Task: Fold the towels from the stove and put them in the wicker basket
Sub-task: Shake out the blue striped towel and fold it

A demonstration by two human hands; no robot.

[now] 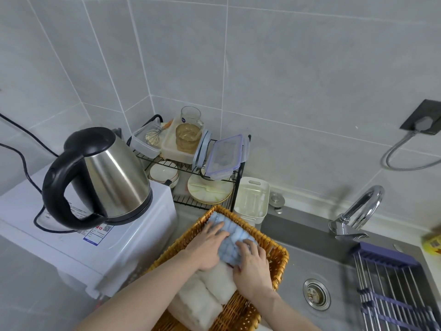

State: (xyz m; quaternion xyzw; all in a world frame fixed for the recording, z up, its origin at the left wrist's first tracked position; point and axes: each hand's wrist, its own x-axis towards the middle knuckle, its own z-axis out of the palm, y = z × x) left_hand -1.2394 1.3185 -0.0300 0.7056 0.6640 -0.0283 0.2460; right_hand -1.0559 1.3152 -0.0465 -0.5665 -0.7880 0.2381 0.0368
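At lower centre, left hand [208,244] and right hand [251,263] press flat, fingers straight, on a folded blue towel [226,237] inside the wicker basket [278,255]. Best pushed down evenly beside the white towels [205,295].

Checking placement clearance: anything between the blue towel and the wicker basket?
Nothing visible. The blue towel already lies inside the wicker basket, with the left hand and right hand flat on it. White folded towels lie beside it, nearer the person.
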